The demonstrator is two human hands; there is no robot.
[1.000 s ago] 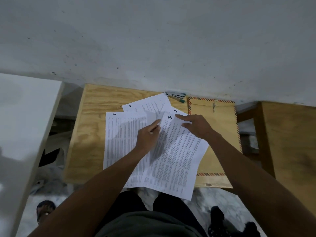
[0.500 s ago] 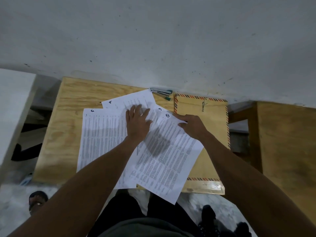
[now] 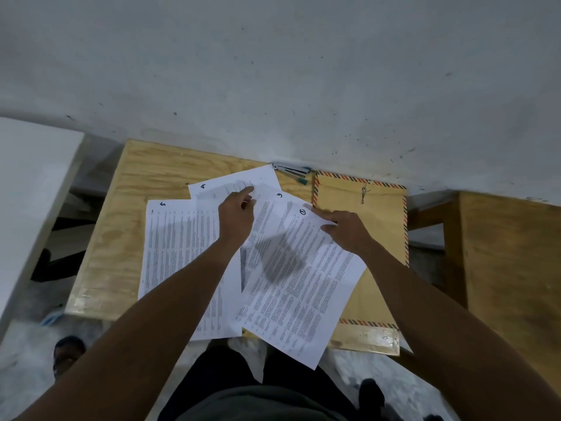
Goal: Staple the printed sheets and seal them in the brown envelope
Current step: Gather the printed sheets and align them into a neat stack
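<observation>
Several printed sheets lie fanned out on a small wooden table (image 3: pixel 121 238). The sheet marked 1 (image 3: pixel 306 293) is on top at the right, and my right hand (image 3: pixel 346 232) pinches its top right corner. Sheet 3 (image 3: pixel 273 214) shows beneath it. My left hand (image 3: pixel 236 220) reaches over the pile with its fingertips on sheet 4 (image 3: pixel 236 183) at the back. Sheet 5 (image 3: pixel 176 244) lies flat at the left. The brown envelope (image 3: pixel 373 226) with striped edging and a string clasp rests at the table's right, partly under sheet 1. A stapler (image 3: pixel 291 170) sits against the wall.
A green-capped pen (image 3: pixel 299 179) lies beside the stapler. A second wooden table (image 3: pixel 513 268) stands to the right across a gap. A white surface (image 3: pixel 27 202) is at the left. The grey wall runs directly behind the table. My legs are below the table's front edge.
My left hand has moved from sheet 1's top edge up and back onto sheet 4. My right hand has stayed on sheet 1's corner.
</observation>
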